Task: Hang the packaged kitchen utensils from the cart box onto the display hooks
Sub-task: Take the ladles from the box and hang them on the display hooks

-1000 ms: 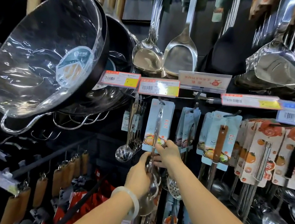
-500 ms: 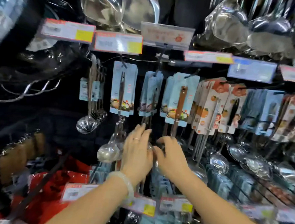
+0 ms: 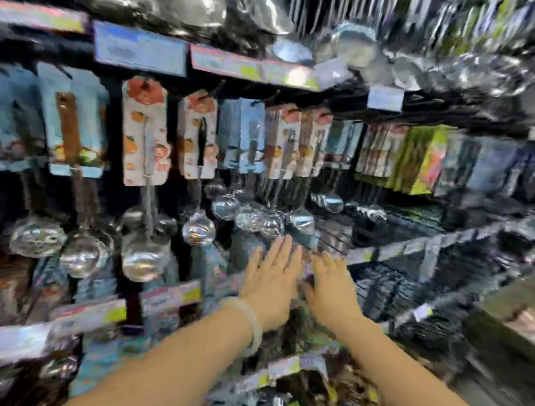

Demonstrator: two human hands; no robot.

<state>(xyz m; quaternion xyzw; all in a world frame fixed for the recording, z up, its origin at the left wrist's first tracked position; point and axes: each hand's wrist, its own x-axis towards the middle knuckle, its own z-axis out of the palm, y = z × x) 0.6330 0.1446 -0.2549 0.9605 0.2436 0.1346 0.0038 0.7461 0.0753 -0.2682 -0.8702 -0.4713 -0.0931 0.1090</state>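
The view is blurred by motion. Packaged ladles and skimmers hang in a row on display hooks: blue-card packs at the left, white cards printed with oranges in the middle, more packs to the right. Their steel bowls dangle below. My left hand, with a pale bangle on the wrist, and my right hand are stretched out side by side, fingers spread, palms toward the lower hanging packs. Neither hand holds anything. The cart box is out of view.
Price tags line the rail above the hooks, and more tags run along a lower rail. Steel pans and ladles hang overhead. A dark wire shelf juts out at the right.
The view has swung right along the display. My left hand let go of the ladle it held a second ago; both hands now hover open and flat farther right.
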